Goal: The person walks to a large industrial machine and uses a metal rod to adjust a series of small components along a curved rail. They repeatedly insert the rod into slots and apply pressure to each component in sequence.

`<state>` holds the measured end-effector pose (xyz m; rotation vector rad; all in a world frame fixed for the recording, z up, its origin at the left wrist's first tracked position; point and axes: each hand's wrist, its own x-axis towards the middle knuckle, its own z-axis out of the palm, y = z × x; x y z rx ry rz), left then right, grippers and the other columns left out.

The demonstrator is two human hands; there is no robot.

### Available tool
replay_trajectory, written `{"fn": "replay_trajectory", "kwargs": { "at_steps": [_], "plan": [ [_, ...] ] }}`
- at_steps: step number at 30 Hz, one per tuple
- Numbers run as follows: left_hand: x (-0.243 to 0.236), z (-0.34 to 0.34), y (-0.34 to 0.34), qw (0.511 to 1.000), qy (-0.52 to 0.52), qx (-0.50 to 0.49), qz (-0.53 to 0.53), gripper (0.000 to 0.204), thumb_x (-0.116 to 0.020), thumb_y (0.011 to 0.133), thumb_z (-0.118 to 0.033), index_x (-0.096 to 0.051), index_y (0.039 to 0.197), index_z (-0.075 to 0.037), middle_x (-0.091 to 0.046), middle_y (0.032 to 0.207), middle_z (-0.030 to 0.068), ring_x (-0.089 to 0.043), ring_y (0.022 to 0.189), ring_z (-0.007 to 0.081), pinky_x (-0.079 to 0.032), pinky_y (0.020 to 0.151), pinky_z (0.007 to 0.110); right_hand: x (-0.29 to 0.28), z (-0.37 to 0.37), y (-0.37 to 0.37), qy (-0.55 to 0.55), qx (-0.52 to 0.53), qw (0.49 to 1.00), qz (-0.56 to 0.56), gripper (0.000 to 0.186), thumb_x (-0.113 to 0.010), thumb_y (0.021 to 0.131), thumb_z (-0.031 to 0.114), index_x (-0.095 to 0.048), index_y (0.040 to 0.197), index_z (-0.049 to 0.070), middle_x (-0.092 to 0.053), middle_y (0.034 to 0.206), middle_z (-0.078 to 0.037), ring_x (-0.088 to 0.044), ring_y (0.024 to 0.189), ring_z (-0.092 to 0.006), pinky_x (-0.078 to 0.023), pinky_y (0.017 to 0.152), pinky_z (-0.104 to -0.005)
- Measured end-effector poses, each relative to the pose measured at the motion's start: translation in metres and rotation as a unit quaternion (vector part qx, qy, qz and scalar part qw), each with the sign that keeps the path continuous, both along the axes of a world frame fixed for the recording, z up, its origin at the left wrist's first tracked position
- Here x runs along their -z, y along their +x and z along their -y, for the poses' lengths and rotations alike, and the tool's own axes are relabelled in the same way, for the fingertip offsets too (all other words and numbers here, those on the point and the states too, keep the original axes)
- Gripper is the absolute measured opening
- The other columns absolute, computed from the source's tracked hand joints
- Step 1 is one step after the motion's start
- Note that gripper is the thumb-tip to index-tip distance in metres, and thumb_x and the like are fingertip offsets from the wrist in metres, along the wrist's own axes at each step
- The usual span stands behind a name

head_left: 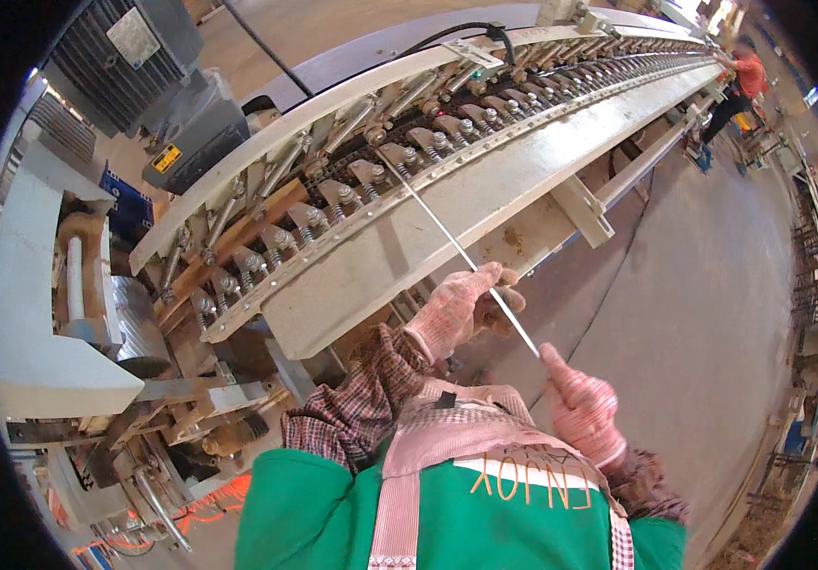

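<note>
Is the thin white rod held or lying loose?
Held: the white rod passes through the gloved left hand, and its near end meets the gloved right hand.

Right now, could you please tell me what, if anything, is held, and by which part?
A rod: the right grip holds its near end, and the left grip holds it farther up.

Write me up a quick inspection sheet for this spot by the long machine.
Surface: pale sloping panel, beside a row of springs.
Things in hand: thin white rod, crossing above the panel; far-end contact unclear.
Clutter: orange tangle at lower left, kind unclear.
Hands: both gloved; left hand grips the rod partway along, right hand holds its near end.
Cables: black cable arching over the machine's far rail.
Surroundings: grey motor upper left; person in red at the far end.
</note>
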<state>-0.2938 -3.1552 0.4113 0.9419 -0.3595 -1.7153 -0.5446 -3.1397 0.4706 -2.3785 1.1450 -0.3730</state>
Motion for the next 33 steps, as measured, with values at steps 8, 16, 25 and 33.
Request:
{"fn": "replay_trajectory", "kwargs": {
  "at_steps": [8, 16, 25, 33],
  "plan": [
    [0.012, 0.023, 0.024, 0.994, -0.061, -0.068, -0.067, 0.04, -0.046, 0.109, -0.038, -0.063, 0.117, -0.002, -0.072, 0.094, 0.0083, -0.069, 0.083, 0.0195, -0.057, 0.072, 0.036, -0.015, 0.049, 0.044, -0.132, -0.074, 0.986, -0.071, 0.046, -0.069, 0.085, 0.015, -0.064, 0.13, 0.017, -0.063, 0.07, -0.012, -0.066, 0.062, -0.032, -0.051, 0.054, -0.0423],
    [0.003, 0.032, -0.022, 0.998, -0.031, -0.061, 0.007, 0.038, -0.045, 0.109, -0.035, -0.062, 0.116, -0.002, -0.071, 0.095, 0.0114, -0.067, 0.082, 0.0205, -0.056, 0.07, 0.034, -0.023, 0.068, -0.019, -0.111, -0.069, 0.99, -0.055, 0.045, -0.07, 0.083, 0.013, -0.068, 0.127, 0.018, -0.062, 0.069, -0.009, -0.064, 0.062, -0.0309, -0.05, 0.055, -0.0401],
    [0.004, 0.089, -0.114, 0.995, -0.034, -0.084, 0.038, 0.043, -0.05, 0.106, -0.036, -0.059, 0.127, 0.001, -0.071, 0.102, 0.0137, -0.069, 0.092, 0.0241, -0.058, 0.082, 0.039, 0.034, 0.106, -0.106, 0.137, 0.034, 0.985, 0.104, 0.049, -0.07, 0.085, 0.007, -0.067, 0.134, 0.014, -0.059, 0.076, -0.01, -0.061, 0.068, -0.0173, -0.049, 0.066, -0.0294],
    [0.037, 0.14, -0.097, 0.987, -0.009, -0.138, 0.08, 0.042, -0.052, 0.105, -0.037, -0.062, 0.12, 0.001, -0.073, 0.093, 0.0155, -0.071, 0.081, 0.0243, -0.059, 0.075, 0.038, 0.096, 0.15, -0.086, 0.1, 0.005, 0.981, 0.168, 0.053, -0.073, 0.085, 0.013, -0.064, 0.136, 0.024, -0.067, 0.082, -0.013, -0.068, 0.073, -0.033, -0.053, 0.065, -0.0398]
  ]
}}
